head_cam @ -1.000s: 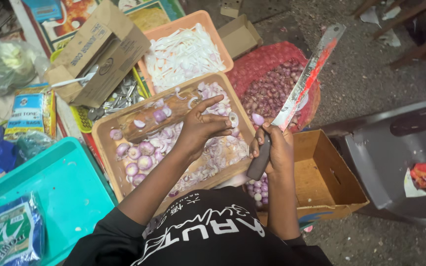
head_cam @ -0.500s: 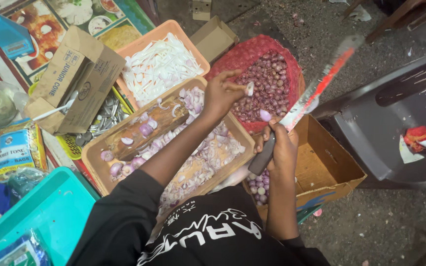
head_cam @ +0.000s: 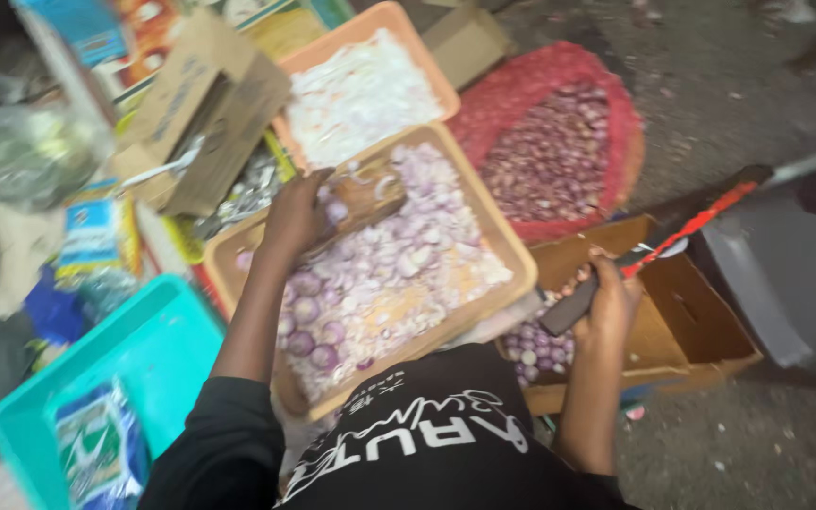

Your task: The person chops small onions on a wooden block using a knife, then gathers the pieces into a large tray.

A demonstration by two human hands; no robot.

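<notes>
Left to right. A teal tray (head_cam: 158, 354) holds a blue-and-green packet (head_cam: 96, 449); above it lies a blue-and-yellow bag (head_cam: 92, 231), then a brown carton (head_cam: 205, 109) with dark print. The left hand (head_cam: 295, 217) rests on the wooden block (head_cam: 361, 194) in the tan tray (head_cam: 507, 255) of sliced shallots (head_cam: 399, 269); its fingers curl over the block's near end (blur hides whether they pinch anything). The block's long axis runs up and to the right, away from those fingers. Behind is an orange tray (head_cam: 427, 57) of pale peelings, then a red sack (head_cam: 559, 142) of whole shallots. The right hand (head_cam: 606, 297), fingers wrapped tight round the dark handle, holds the knife (head_cam: 682, 231), blade pointing up-right over the open box (head_cam: 682, 312), well apart from the block.
</notes>
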